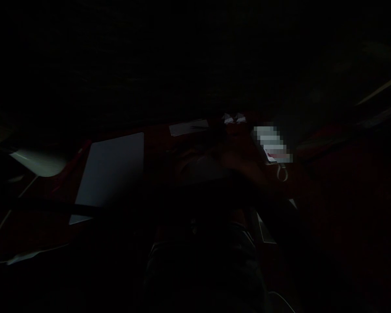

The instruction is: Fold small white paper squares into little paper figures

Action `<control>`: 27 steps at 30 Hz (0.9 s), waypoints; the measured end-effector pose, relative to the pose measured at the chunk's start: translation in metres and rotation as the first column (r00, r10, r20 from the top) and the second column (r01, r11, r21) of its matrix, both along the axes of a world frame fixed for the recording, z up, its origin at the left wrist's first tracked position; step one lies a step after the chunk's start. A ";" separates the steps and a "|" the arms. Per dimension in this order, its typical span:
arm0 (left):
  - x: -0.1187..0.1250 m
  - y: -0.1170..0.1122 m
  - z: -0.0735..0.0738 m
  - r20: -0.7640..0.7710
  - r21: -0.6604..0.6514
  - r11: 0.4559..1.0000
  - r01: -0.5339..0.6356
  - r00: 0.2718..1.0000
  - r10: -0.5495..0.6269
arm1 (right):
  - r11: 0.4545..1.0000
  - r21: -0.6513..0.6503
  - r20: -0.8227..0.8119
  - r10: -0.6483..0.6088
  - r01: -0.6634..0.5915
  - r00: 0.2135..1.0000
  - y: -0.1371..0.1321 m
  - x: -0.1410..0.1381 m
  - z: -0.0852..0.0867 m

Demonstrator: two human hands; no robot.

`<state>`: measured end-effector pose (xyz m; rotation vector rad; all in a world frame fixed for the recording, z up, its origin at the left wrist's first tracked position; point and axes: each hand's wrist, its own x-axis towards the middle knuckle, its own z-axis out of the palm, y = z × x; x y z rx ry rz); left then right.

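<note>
The scene is very dark, and both hands show only as faint shapes over the reddish table. My left hand (185, 160) is near the middle, at the left edge of a dim, flat, greyish thing (205, 170) whose kind I cannot make out. On the other side of that thing lies my right hand (236, 161), its sleeved forearm reaching in from the lower right. Shadow hides the fingers of both hands, so their grip does not show. Just beyond them is a slip of white paper (185, 128) with a thin dark pen-like stick across it.
To the left lies a large pale sheet (114, 165), and past it a white lamp-like shade (41, 163) with a cord. Two small crumpled white pieces (233, 118) sit at the back. A lit phone (270, 143) with a looped cable (282, 174) is on the right.
</note>
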<state>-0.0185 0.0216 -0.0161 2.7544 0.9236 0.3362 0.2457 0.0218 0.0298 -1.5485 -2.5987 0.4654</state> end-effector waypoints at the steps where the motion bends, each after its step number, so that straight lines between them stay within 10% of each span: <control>1: 0.001 0.000 0.002 -0.018 0.003 1.000 -0.002 1.000 0.002 | 1.000 0.001 0.004 -0.003 0.003 1.000 0.000 0.000 0.000; 27: 0.001 -0.002 0.009 0.013 -0.053 0.999 0.010 1.000 -0.009 | 0.999 0.029 -0.048 -0.035 0.036 0.998 0.004 0.004 -0.009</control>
